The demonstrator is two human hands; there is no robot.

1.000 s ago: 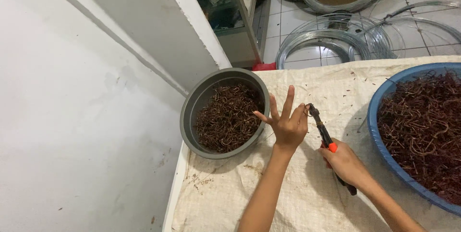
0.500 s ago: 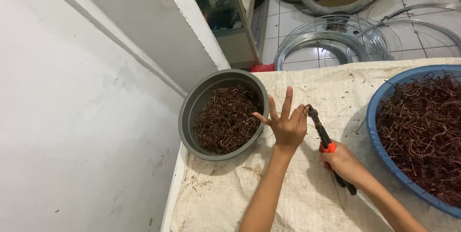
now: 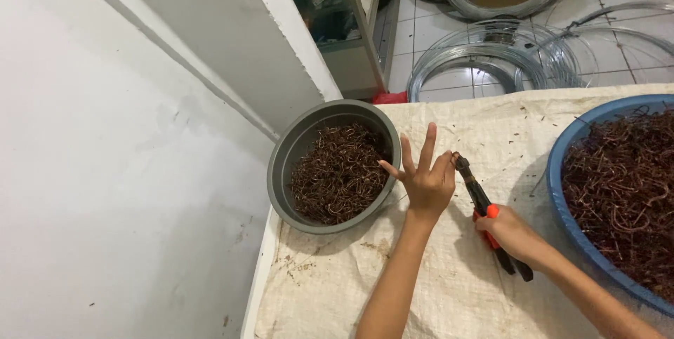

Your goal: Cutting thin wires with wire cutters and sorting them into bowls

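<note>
My left hand point(image 3: 423, 179) hovers beside the grey bowl point(image 3: 286, 163), three fingers spread upward while thumb and forefinger pinch something small at the tip of the pliers point(image 3: 484, 209); the pinched piece is too small to make out. My right hand point(image 3: 512, 234) grips the pliers' black and orange handles, jaws pointing up-left at my left fingers. The grey bowl holds a heap of short rusty brown wire pieces point(image 3: 340, 170). At the right, a large blue basin point(image 3: 562, 170) is full of longer rusty bent wires point(image 3: 625, 184).
Both containers sit on a table covered with a stained woven sack cloth point(image 3: 435, 297). A white wall fills the left. On the tiled floor beyond lie coils of steel wire point(image 3: 505, 51) and a glass-fronted cabinet point(image 3: 337, 23).
Both hands stay in nearly the same place at the pliers' tip; only the view has shifted slightly.
</note>
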